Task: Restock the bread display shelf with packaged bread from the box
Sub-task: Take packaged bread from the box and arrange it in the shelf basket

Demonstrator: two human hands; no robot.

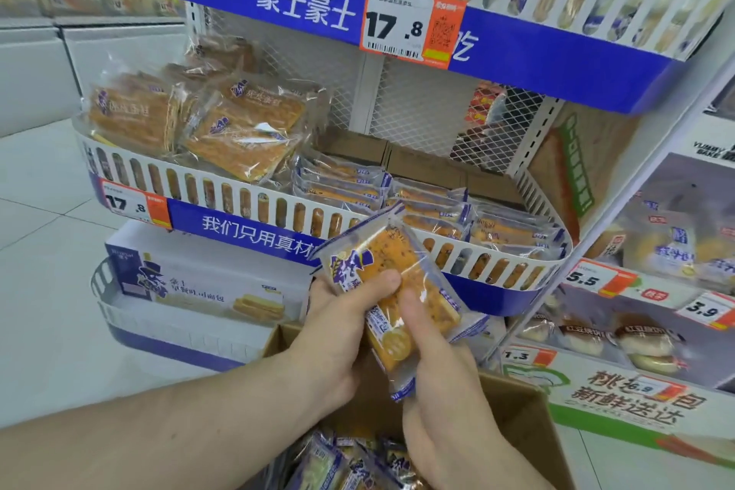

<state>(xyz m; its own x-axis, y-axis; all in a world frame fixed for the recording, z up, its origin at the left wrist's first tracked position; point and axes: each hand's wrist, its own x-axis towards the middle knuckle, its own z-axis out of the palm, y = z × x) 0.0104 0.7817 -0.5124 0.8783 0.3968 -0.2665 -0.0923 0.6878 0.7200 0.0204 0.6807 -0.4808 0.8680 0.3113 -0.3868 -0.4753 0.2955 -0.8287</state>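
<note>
We grip the bread packet (391, 286) with both hands above the box (517, 410), in front of the display shelf (278, 207). Left hand (338, 326) thumb wraps its upper face; right hand (433, 378) fingers (413, 314) pinch its lower end.

Both hands, left hand (338, 314) and right hand (441, 382), grip one bread packet (391, 282). Below sits the box (521, 410); behind, the shelf (254, 203)

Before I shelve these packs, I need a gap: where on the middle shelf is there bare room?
Bare shelf floor shows at the back right, between the mesh back panel and the flat rows of packs. The left end is crowded with piled bread packs; the front right is full.
</note>
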